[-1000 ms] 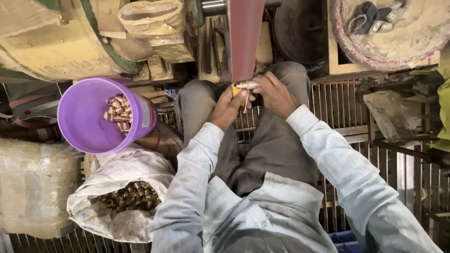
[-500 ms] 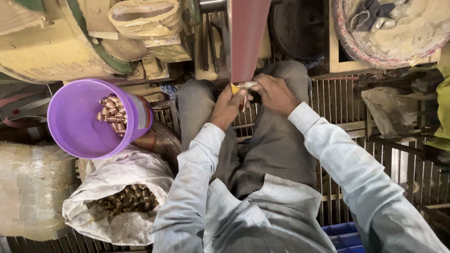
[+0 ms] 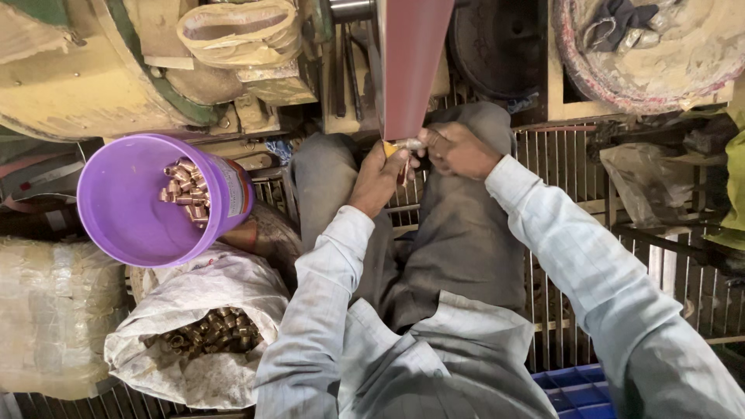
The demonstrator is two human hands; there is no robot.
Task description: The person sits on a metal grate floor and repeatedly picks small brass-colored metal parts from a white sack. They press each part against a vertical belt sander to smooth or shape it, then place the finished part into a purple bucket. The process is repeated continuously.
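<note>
Both hands meet at the lower end of the dark red sanding belt (image 3: pixel 411 62), which runs down from twelve o'clock between the person's knees. The left hand (image 3: pixel 378 177) and the right hand (image 3: pixel 459 150) share one small metal fitting (image 3: pixel 409 144), pale and shiny with a yellowish tip at its nine o'clock end. Its long axis lies roughly nine to three, across the belt's run, and its upper side is touching, or just under, the belt's lower edge. From the left hand the fitting sits at about one o'clock; from the right hand at about nine o'clock. The right hand's fingertips look the nearer to the shiny end, while the left hand's thumb covers the yellow end. Each grip is a narrow pinch closed on the fitting, fingers curled tight; how much of the piece lies hidden inside them cannot be told.

At nine o'clock from the hands stands a purple plastic bucket (image 3: pixel 140 209) holding a small heap of brass fittings (image 3: pixel 186 194). At seven o'clock an open white sack (image 3: pixel 194 372) shows more brass pieces (image 3: pixel 209 330). A blue crate (image 3: pixel 578 388) edges in at five o'clock
</note>
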